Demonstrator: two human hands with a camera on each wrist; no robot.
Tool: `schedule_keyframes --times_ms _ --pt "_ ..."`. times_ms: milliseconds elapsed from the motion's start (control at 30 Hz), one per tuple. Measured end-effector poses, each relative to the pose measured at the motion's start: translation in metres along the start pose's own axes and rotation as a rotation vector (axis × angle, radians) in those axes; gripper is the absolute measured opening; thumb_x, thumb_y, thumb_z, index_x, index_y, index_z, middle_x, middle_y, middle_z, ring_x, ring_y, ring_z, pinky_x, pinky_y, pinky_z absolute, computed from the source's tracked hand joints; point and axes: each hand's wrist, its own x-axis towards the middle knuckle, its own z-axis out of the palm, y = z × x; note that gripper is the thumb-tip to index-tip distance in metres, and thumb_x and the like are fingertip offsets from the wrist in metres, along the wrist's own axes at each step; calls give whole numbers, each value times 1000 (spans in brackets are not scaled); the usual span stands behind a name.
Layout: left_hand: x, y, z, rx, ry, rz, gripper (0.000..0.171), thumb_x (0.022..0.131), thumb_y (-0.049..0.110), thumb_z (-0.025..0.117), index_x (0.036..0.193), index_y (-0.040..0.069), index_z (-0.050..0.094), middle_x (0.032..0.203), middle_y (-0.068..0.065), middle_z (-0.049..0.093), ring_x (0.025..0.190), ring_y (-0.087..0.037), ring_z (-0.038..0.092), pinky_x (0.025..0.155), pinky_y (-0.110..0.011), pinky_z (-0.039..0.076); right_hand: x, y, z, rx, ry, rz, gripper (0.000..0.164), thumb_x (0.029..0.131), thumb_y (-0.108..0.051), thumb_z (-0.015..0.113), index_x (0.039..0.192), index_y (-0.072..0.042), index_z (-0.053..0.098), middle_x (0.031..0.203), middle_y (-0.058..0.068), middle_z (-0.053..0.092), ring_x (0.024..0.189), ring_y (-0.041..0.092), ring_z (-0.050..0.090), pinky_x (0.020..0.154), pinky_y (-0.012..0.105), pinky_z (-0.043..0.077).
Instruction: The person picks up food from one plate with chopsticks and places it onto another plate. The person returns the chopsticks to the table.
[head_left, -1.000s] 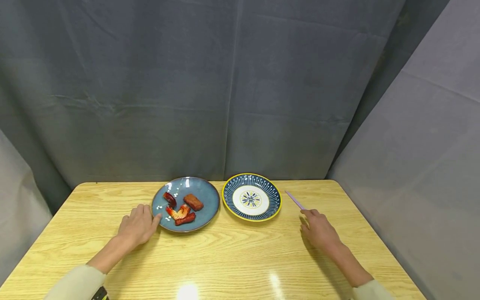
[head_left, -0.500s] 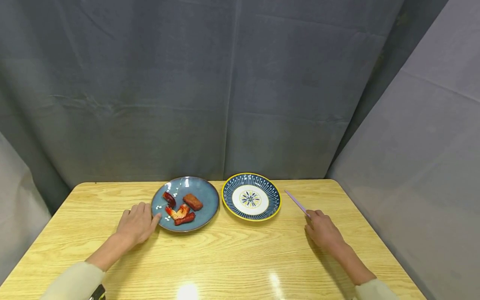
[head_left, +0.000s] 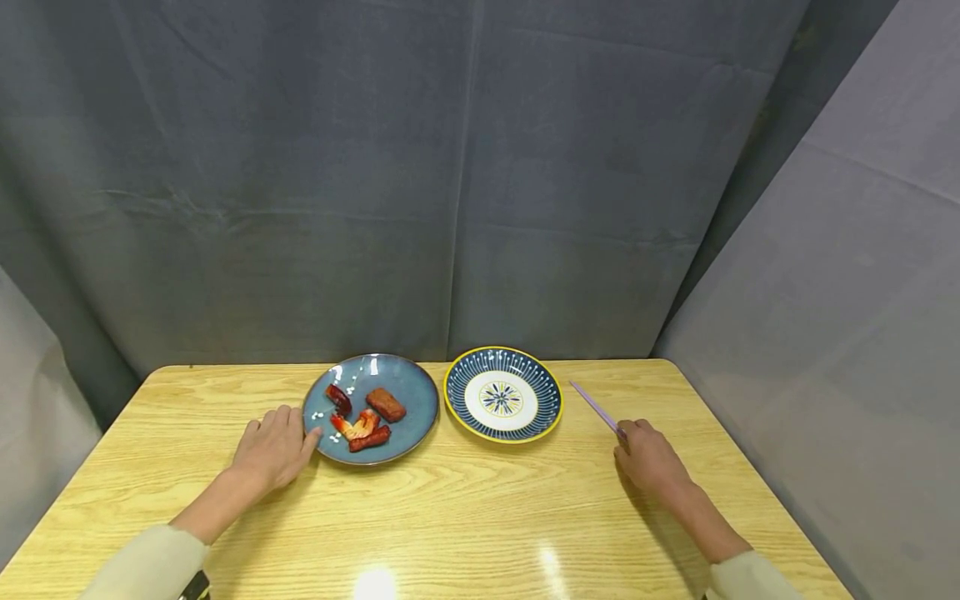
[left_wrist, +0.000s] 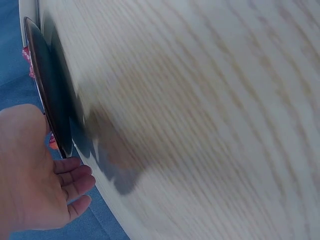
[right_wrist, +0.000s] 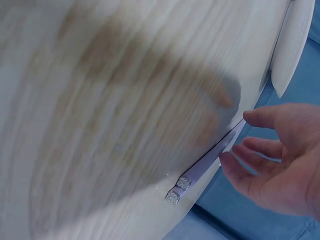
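At lower left, the left hand (head_left: 273, 450) is pinching a plate (head_left: 414, 417) at its edge. At lower right, the spread right hand (head_left: 652, 458) is hanging over chopsticks (right_wrist: 204, 164), perhaps touching them.

no text, label, brand, number or sign can be read. back along the arm from the left hand (head_left: 273, 450), at the sleeve, a small dark piece (head_left: 197, 586) is too small to make out any lettering.
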Motion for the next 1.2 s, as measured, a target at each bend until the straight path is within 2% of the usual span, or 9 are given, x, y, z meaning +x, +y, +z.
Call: schedule_keyframes --times_ms 167,367,533,800,933,1033,1200 --pt "1 0 0 1 11 7 35 103 31 51 97 -3 48 83 -9 40 75 -25 41 69 -44 36 -1 6 -4 -26 -2 61 27 91 -4 67 110 15 60 91 21 57 72 32 61 59 44 53" --pt "1 0 0 2 12 7 35 103 31 51 97 -3 48 84 -9 41 76 -26 42 70 -45 36 -2 16 -5 1 -54 105 17 92 -4 65 101 11 62 79 10 58 65 22 55 54 39 48" --pt "1 1 1 0 16 2 35 103 30 51 98 -4 49 84 -10 42 77 -27 44 70 -46 37 -1 17 -6 11 -34 87 12 90 -1 66 96 9 64 77 9 60 64 21 57 55 40 49" --pt "1 0 2 -7 5 -6 34 103 30 50 97 -3 48 84 -10 41 76 -26 42 70 -46 37 1 16 -5 16 -18 45 11 88 5 63 97 11 66 81 14 63 67 23 58 58 42 51" --pt "0 -1 2 -10 -1 -11 34 104 30 50 99 -4 48 85 -10 42 77 -26 42 71 -46 37 2 15 -6 -4 -27 37 4 85 6 62 87 6 66 75 9 60 63 21 53 55 40 48" --pt "0 0 2 -16 0 -12 34 104 30 50 100 -4 48 85 -10 42 78 -27 43 71 -46 38 2 12 -7 -21 -41 39 10 83 5 63 76 -1 62 67 5 54 57 19 47 50 36 42" --pt "0 1 2 -25 4 -17 34 103 29 50 99 -4 49 86 -11 43 78 -27 44 70 -47 38 3 12 -6 -66 -36 29 23 83 3 64 67 -8 53 62 2 48 53 18 43 47 34 37"
